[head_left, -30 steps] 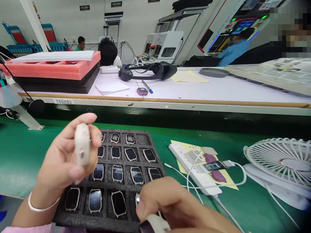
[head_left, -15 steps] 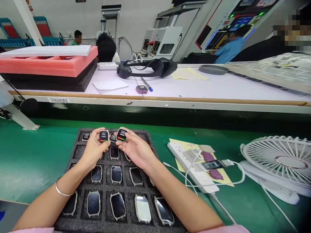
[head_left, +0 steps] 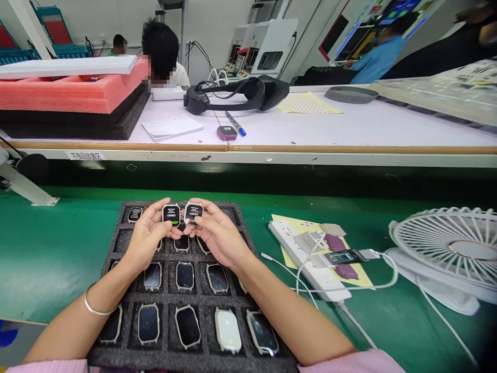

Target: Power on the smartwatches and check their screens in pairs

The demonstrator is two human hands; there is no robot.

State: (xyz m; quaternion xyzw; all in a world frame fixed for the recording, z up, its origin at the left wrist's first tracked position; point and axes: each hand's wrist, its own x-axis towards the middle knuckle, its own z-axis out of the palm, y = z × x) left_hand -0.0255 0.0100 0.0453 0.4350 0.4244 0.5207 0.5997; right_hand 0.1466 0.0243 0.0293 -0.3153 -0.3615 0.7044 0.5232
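Observation:
My left hand (head_left: 146, 235) grips a smartwatch case (head_left: 171, 214) without a strap, its lit screen facing me with text and a green bar. Beside it, a second lit smartwatch case (head_left: 193, 212) is held in my right hand (head_left: 219, 233), the thumb over the lower part of its screen. Both are raised above the far rows of a dark grey foam tray (head_left: 166, 299). Several more watch cases lie in the tray's compartments, among them a dark-screened one (head_left: 188, 326) and a white-faced one (head_left: 228, 330). My hands hide part of the far rows.
Right of the tray lie a white power strip (head_left: 310, 261), cables and a white fan (head_left: 446, 254). Behind, a raised shelf (head_left: 272, 137) carries a black headset (head_left: 236, 96), a pen (head_left: 235, 123) and stacked pink foam (head_left: 73, 93). Other people sit beyond.
Both hands have brought the two watches upright and level, side by side. My right thumb has moved onto the lower screen. The left watch's bar now shows green only. The view has shifted slightly.

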